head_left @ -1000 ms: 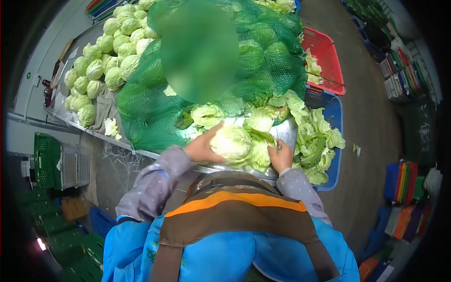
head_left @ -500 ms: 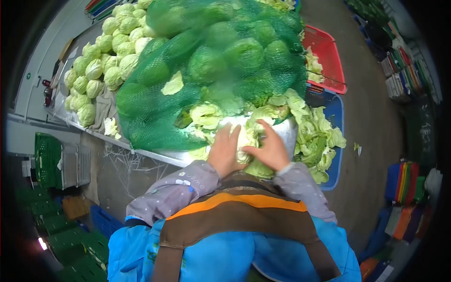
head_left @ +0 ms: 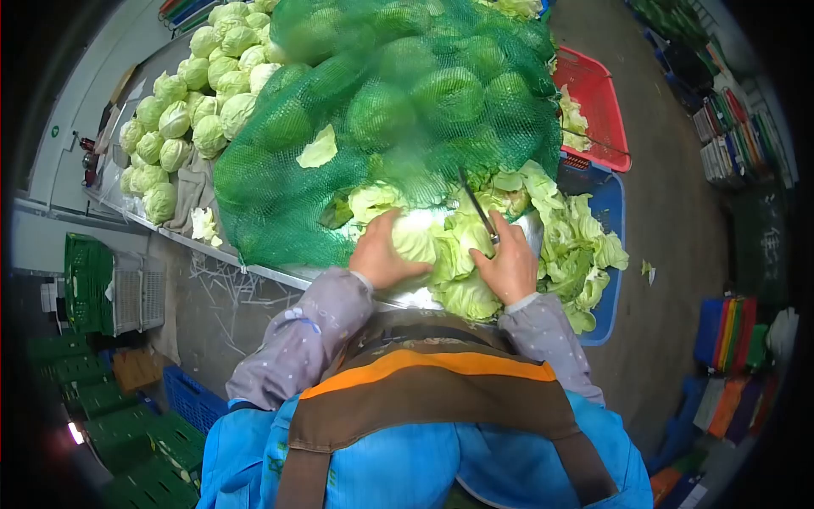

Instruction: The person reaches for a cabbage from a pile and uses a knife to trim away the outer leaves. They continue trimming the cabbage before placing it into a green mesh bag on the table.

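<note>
My left hand (head_left: 383, 253) cups the left side of a pale cabbage (head_left: 415, 240) at the front of the metal table (head_left: 298, 277). In my right hand (head_left: 512, 263) is a knife (head_left: 477, 204), its dark blade pointing away from me and to the left. Loose cabbage leaves (head_left: 462, 263) lie between my two hands, and my right thumb touches them. Just beyond, a green mesh sack (head_left: 292, 191) full of cabbages covers much of the table, with a loose leaf (head_left: 318, 148) on top.
Trimmed cabbages (head_left: 176, 120) are piled at the back left beside a grey cloth (head_left: 194, 192). To my right, a blue crate (head_left: 612, 212) holds many leaves, with a red crate (head_left: 600, 93) behind it. Green crates (head_left: 87, 284) stand on the floor at left.
My hands have moved apart, the left one leftward with the cabbage. Leaves now lie spread between them, and the knife shows in my right hand.
</note>
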A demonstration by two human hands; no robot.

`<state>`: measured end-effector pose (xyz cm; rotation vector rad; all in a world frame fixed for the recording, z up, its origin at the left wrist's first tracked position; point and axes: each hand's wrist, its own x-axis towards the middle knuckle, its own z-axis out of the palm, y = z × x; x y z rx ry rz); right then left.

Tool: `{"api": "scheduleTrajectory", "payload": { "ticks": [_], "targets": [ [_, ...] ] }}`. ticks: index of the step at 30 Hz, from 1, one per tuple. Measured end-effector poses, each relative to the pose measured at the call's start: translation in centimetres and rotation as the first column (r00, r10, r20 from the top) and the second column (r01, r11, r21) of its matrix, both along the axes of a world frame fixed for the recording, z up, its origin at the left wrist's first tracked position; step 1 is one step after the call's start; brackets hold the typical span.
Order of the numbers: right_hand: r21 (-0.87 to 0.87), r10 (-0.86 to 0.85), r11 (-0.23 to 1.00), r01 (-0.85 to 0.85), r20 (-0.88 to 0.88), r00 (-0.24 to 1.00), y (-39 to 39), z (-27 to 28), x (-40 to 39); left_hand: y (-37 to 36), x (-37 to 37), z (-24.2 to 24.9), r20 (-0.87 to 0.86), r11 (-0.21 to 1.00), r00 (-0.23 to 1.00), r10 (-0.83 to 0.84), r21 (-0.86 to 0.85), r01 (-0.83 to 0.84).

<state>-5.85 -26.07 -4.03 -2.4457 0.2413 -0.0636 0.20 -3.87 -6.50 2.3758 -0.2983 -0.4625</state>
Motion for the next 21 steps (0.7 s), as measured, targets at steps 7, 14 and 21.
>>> {"api": "scheduleTrajectory", "payload": {
  "ticks": [7, 14, 21],
  "targets": [
    [0.692, 0.141, 0.697, 0.191, -0.393, 0.909, 4.8, -8.5, 2.5, 4.9, 0.4, -3.1, -0.598, 0.578, 0.784, 0.167, -0.585, -0.569],
    [0.451, -0.094, 0.875, 0.175, -0.197, 0.976, -3.6, -10.4, -1.0, 5.5, -1.4, 2.1, -0.708, -0.096, 0.627, -0.325, -0.635, -0.766],
    [0.926, 0.115, 0.360, -0.117, 0.080, 0.990, -3.6, -0.4, -1.1, 1.5, -2.6, 2.8, -0.675, 0.035, 0.265, -0.688, -0.396, -0.918]
  ]
}}
